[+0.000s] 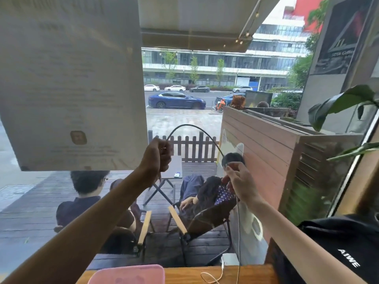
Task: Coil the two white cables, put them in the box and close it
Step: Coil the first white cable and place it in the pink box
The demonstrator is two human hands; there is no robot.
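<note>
Both arms raised; left hand point(156, 155) fisted, right hand point(239, 181) pinching.

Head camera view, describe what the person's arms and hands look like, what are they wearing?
Both forearms are bare, with no gloves or wristwear visible. The left hand may have a small ring. The right hand shows no jewellery. A black sleeve with white lettering covers the right upper arm.
</note>
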